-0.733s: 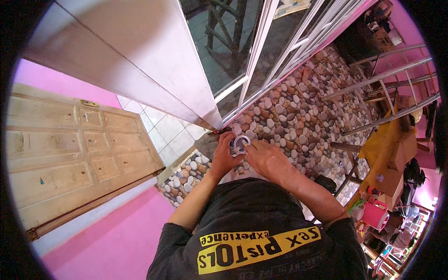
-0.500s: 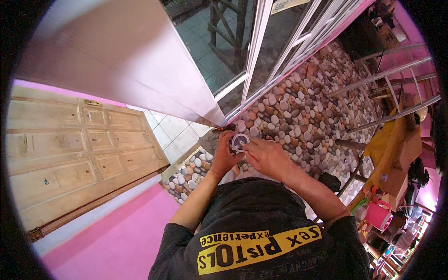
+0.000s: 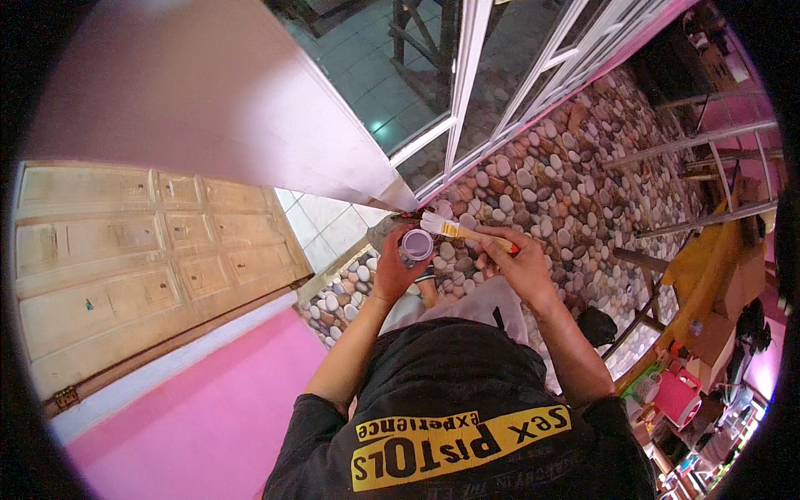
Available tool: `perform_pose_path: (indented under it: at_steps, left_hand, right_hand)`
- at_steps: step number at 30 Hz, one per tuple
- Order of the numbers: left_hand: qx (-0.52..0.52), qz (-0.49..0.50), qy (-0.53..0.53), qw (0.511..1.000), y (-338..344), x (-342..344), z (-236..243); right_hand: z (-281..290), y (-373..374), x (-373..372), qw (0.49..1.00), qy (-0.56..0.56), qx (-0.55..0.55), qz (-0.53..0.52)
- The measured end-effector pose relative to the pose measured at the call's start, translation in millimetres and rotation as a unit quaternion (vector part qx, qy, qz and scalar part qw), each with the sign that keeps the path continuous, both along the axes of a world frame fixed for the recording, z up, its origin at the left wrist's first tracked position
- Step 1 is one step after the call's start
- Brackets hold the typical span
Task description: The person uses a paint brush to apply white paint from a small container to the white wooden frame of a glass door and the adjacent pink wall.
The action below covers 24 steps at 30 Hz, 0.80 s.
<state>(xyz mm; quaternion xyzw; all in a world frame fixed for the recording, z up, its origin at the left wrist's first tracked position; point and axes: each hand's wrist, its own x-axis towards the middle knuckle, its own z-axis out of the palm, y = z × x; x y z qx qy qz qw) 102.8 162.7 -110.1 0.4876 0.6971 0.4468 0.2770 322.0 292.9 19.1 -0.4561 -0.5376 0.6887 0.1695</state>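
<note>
Our left hand [image 3: 393, 273] grips a seemingly plastic cup [image 3: 417, 245]; to its right, our right hand [image 3: 521, 267] clasps a paintbrush [image 3: 455, 231].

A black T-shirt [image 3: 450, 358] carries bold black lettering on two yellow bands [image 3: 467, 450], one long and slanting, the other short and set over its left part. The letters stand upside down in the view. Fainter grey lettering runs beneath the long band, too dim to make out fully. Small red-and-yellow marks on the paintbrush [image 3: 471, 234], near its bristles, are too tiny to read.
</note>
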Motion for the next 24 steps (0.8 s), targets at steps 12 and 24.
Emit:
perform_pose_path:
  at_steps: [12,24]
  left_hand:
    - [-0.053,0.126,-0.055,0.989,-60,10,-6]
    - [-0.015,0.160,-0.036,0.986,-90,9,-3]
  right_hand:
    - [-76,15,-62,0.928,-0.054,0.357,0.091]
    - [-84,13,-113,0.889,-0.067,0.427,0.151]
